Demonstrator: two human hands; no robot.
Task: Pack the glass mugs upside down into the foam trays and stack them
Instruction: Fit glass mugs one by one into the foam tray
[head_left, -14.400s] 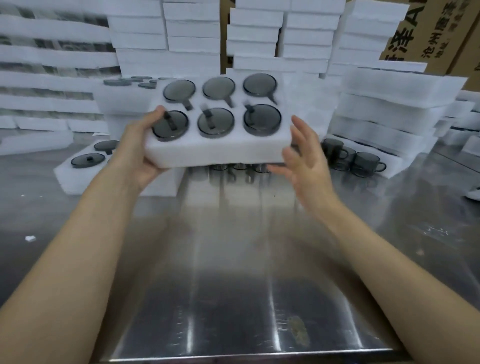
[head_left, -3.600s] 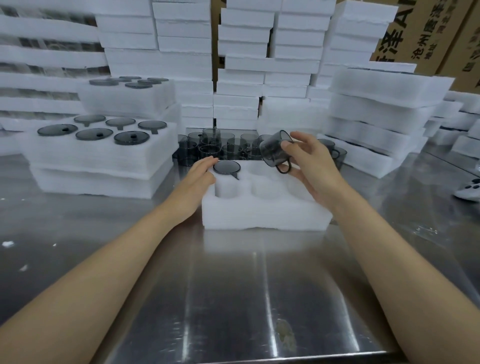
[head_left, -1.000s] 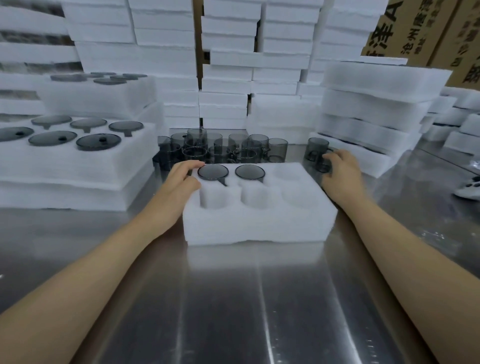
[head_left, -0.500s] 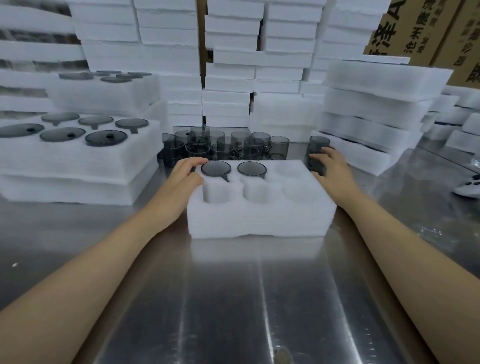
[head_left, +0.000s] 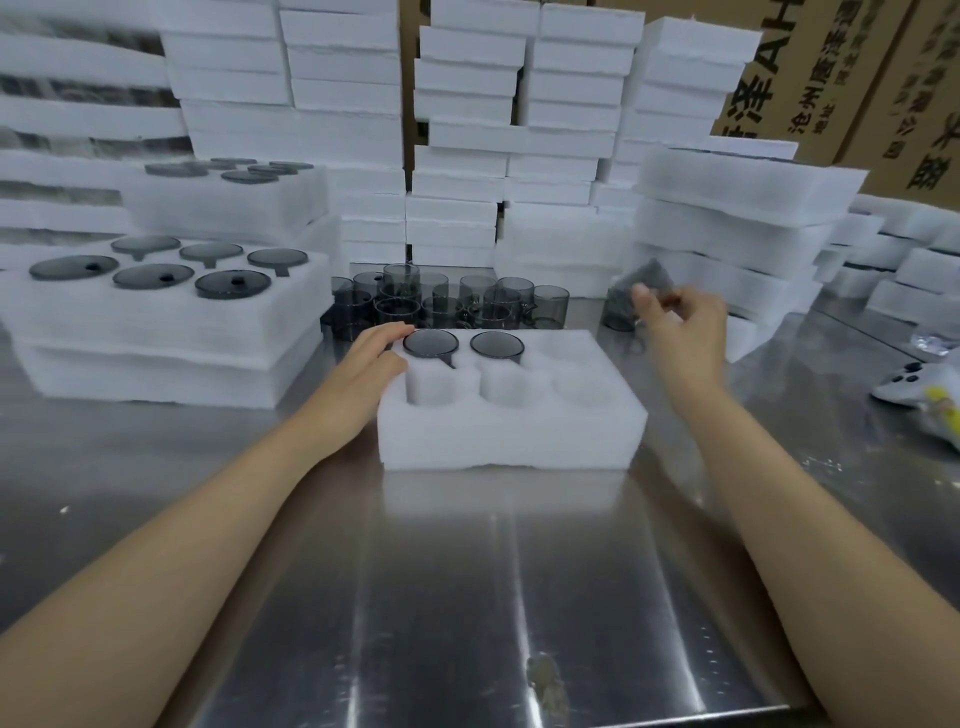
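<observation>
— Hands first?

— With the left hand (head_left: 374, 358): laid flat, fingers relaxed, on the far left corner of the tray (head_left: 514, 431), gripping nothing. With the right hand (head_left: 680, 322): pinching a blurred mug (head_left: 649, 278), up in the air just off the tray's far right corner.

— Inside the tray?

— Two packed mugs (head_left: 430, 344), bottoms up, in the far row, left and middle pockets. Left fingertips just beside the left one. Far right pocket and all three near pockets unfilled.

— Room around the edges?

— From the tray's near edge down to the near edge of the table (head_left: 467, 597), wide bare steel. Along the far edge, crowded: loose mugs (head_left: 447, 301), upright, just behind. To the left, a strip of steel under the forearm, then full trays (head_left: 156, 332), stacked. To the right, a narrow lane before the empty trays (head_left: 727, 234). Further right, near the table's side, a white gadget (head_left: 914, 387), well apart from the tray.
</observation>
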